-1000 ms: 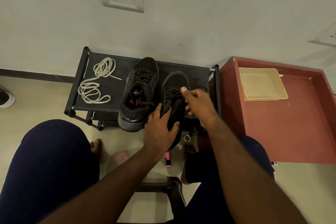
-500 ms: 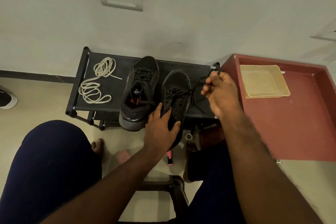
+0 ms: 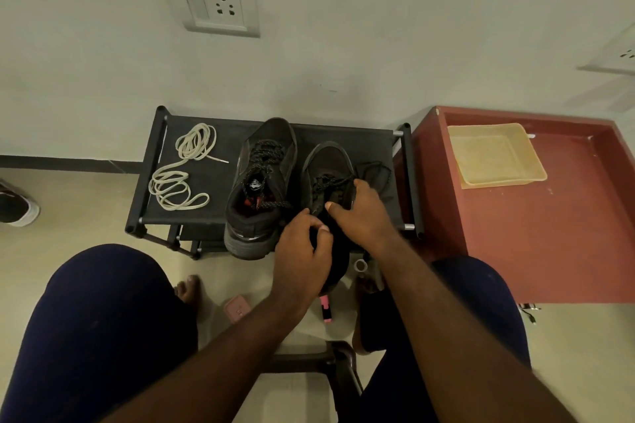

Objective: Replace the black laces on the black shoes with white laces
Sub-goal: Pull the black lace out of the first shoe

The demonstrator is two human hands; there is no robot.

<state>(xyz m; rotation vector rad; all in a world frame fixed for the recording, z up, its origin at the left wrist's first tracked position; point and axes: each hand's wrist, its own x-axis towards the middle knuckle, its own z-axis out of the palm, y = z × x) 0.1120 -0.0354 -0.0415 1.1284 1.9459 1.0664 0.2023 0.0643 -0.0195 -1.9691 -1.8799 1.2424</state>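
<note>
Two black shoes stand side by side on a low black rack (image 3: 378, 144). The left shoe (image 3: 264, 161) still has its black lacing. The right shoe (image 3: 326, 161) has loosened lacing, and a pulled-out length of black lace (image 3: 376, 170) lies on the rack to its right. My left hand (image 3: 302, 254) grips the right shoe's heel. My right hand (image 3: 364, 216) lies over that shoe's lacing, its fingertips curled onto the black lace near the eyelets. White laces (image 3: 182, 175) lie coiled at the rack's left end.
A red cabinet top (image 3: 567, 233) with a yellow tray (image 3: 494, 154) stands to the right. On the floor below the rack lie a pink box (image 3: 237, 309) and a pink marker (image 3: 325, 309). My knees frame the bottom of the view. Another shoe (image 3: 15, 206) is at far left.
My right hand pulled a length of black lace out to the right, dropped it on the rack, and came back onto the right shoe's lacing. My left hand stayed on the heel.
</note>
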